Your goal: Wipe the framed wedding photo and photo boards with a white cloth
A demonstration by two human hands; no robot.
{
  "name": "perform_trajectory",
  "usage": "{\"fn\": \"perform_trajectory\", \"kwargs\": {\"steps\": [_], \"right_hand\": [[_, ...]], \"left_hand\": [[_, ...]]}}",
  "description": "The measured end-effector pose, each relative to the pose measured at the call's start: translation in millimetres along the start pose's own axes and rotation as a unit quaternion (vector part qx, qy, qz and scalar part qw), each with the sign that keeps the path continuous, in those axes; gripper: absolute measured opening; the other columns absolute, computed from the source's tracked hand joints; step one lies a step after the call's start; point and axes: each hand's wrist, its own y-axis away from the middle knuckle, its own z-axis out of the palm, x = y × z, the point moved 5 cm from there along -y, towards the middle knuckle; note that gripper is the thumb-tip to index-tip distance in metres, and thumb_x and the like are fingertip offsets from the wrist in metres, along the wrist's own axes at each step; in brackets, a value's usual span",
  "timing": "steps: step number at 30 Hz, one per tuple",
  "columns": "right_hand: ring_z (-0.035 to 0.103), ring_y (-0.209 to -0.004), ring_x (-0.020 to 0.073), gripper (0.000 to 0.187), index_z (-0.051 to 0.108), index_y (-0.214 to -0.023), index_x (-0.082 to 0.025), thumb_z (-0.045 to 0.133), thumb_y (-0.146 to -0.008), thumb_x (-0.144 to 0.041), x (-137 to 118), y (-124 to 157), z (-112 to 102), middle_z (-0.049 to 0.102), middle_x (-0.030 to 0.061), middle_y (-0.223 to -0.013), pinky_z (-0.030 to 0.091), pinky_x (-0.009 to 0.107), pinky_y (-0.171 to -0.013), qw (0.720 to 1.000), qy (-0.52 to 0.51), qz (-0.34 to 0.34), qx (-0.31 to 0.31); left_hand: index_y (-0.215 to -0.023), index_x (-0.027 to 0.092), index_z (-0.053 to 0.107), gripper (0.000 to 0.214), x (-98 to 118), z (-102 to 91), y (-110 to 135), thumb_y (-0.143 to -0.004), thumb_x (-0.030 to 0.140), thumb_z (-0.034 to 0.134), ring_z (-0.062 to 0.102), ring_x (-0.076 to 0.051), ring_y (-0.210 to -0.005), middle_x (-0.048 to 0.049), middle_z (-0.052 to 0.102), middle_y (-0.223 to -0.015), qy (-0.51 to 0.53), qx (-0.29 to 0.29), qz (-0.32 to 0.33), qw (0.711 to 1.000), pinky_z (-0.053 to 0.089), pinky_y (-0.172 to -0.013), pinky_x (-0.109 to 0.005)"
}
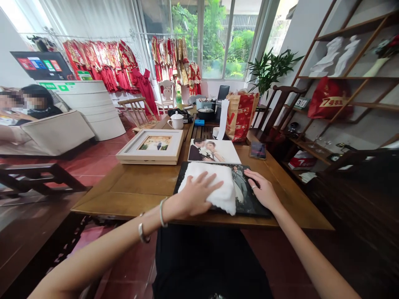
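A folded white towel (pixel 226 187) covers the left part of a dark photo panel (pixel 254 203) at the table's near edge. My left hand (pixel 198 193) lies on the towel with its fingers spread. On the panel's right side rests my right hand (pixel 263 189), fingers stretched out over its edge and wearing a ring. Between the two hands, a figure in a grey suit shows on the panel; the towel hides the rest. Just beyond it lies a white-edged photo print (pixel 229 151) of a couple.
A pale framed picture (pixel 124 158) sits on the wooden table (pixel 149 187) at left. Behind stand a white lidded mug (pixel 177 121), a red-and-tan paper bag (pixel 241 116) and a small dark item (pixel 257 150). Two people sit on a sofa (pixel 62 131) at far left.
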Motion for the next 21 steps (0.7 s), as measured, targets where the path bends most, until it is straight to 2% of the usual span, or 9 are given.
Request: {"fn": "perform_trajectory", "kwargs": {"steps": [5,9,12,18,21], "right_hand": [[0.056,-0.119,0.0251,0.034,0.068,-0.109,-0.019,0.044,-0.086,-0.025,0,6,-1,0.064,0.0107,-0.122,0.039,0.047,-0.105,1.0,0.001,0.002,0.001],[0.056,-0.118,0.0253,0.034,0.068,-0.109,-0.018,0.044,-0.086,-0.025,0,5,-1,0.064,0.0115,-0.121,0.039,0.047,-0.105,1.0,0.0,0.001,0.005],[0.056,-0.119,0.0253,0.034,0.068,-0.109,-0.018,0.044,-0.086,-0.026,-1,3,0,0.064,0.0112,-0.122,0.039,0.047,-0.105,1.0,-0.002,0.003,0.008],[0.057,-0.118,0.0238,0.032,0.069,-0.108,-0.022,0.046,-0.085,-0.025,0,1,1,0.066,0.0082,-0.12,0.039,0.045,-0.105,1.0,-0.009,0.004,0.01],[0.057,-0.117,0.0237,0.032,0.069,-0.108,-0.022,0.046,-0.085,-0.025,-2,2,1,0.066,0.0079,-0.119,0.039,0.045,-0.105,1.0,-0.013,0.006,0.014]], "left_hand": [[-0.146,0.032,0.02,0.063,-45,0.7,-32,-0.088,0.032,0.044,0.013,-0.032,-0.14,-0.0038,0.017,-0.154,0.018,0.027,-0.057,0.998,0.021,-0.102,-0.067],[-0.146,0.032,0.023,0.062,-52,4.3,-30,-0.086,0.028,0.043,0.015,-0.032,-0.14,-0.0026,0.019,-0.154,0.023,0.046,-0.065,0.997,0.022,-0.103,-0.065],[-0.145,0.032,0.024,0.069,-37,5.8,-8,-0.08,0.022,0.045,0.014,-0.03,-0.14,-0.0017,0.017,-0.154,0.025,0.046,-0.054,0.997,0.021,-0.104,-0.063],[-0.147,0.034,0.019,0.089,20,9.0,59,-0.066,0.01,0.048,0.006,-0.033,-0.141,-0.0004,0.011,-0.156,0.052,-0.016,-0.063,0.997,0.017,-0.106,-0.064],[-0.147,0.036,0.016,0.092,30,9.7,73,-0.065,0.011,0.05,0.007,-0.033,-0.141,0.0,0.01,-0.156,0.054,-0.022,-0.045,0.997,0.019,-0.106,-0.063]]}}
